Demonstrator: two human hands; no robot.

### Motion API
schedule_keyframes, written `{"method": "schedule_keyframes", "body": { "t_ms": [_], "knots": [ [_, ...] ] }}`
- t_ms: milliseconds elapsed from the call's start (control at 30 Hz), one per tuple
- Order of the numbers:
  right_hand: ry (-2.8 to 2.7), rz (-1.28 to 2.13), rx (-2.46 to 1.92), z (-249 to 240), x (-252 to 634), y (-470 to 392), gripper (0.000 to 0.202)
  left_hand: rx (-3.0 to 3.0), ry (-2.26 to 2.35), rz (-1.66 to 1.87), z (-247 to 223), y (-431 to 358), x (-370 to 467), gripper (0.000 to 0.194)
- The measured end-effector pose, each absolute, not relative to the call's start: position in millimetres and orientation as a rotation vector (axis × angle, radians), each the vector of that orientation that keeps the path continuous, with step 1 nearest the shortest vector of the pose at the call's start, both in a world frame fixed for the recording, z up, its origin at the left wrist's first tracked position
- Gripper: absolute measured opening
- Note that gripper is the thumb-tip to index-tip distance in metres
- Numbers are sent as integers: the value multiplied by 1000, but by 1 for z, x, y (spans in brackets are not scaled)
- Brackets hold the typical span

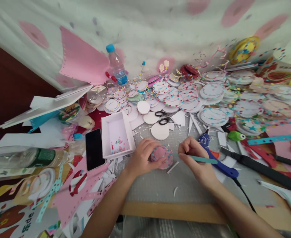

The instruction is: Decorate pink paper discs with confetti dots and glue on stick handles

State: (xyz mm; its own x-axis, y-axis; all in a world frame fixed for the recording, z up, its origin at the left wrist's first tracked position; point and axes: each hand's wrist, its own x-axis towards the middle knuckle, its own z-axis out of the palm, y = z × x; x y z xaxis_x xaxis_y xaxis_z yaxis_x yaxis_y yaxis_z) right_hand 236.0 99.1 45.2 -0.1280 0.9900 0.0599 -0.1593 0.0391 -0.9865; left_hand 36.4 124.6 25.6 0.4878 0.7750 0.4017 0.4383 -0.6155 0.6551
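Note:
My left hand (145,155) is closed around the edge of a small pink disc (160,154), which has blue and red dots around its rim. The disc sits low over the grey mat (145,191). To its right, my right hand (193,157) grips a slim teal tool (205,160) in curled fingers. The tool's thin tip points left toward the disc; its exact kind is unclear. A thin white paper strip (172,167) lies between the hands. Just beyond my left hand stands a white open box (130,132) with small coloured dots inside.
Black-handled scissors (163,118) lie ahead beside plain white discs (159,131). A blue glue gun (222,168) with a cord rests close to my right hand. Many dotted discs (171,96) are piled behind. A phone (95,148) and a bottle (117,66) stand leftward.

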Motion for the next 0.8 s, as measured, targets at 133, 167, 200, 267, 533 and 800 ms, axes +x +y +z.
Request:
{"method": "schedule_keyframes", "body": {
  "t_ms": [133,167,200,267,533,800],
  "knots": [
    [-1185,1387,-966,41,234,98,21,2266,985,954,26,125,36,37],
    [-1164,1397,-957,40,233,98,21,2268,979,951,26,125,36,38],
    [-1138,1408,-946,38,233,98,21,2270,972,950,27,125,36,37],
    [-1082,1434,-927,34,233,98,21,2269,966,955,28,125,35,37],
    [-998,1462,-925,30,235,101,22,2266,957,953,30,125,35,36],
    [-982,1475,-922,29,234,103,22,2284,971,934,29,126,35,36]
  ]
}}
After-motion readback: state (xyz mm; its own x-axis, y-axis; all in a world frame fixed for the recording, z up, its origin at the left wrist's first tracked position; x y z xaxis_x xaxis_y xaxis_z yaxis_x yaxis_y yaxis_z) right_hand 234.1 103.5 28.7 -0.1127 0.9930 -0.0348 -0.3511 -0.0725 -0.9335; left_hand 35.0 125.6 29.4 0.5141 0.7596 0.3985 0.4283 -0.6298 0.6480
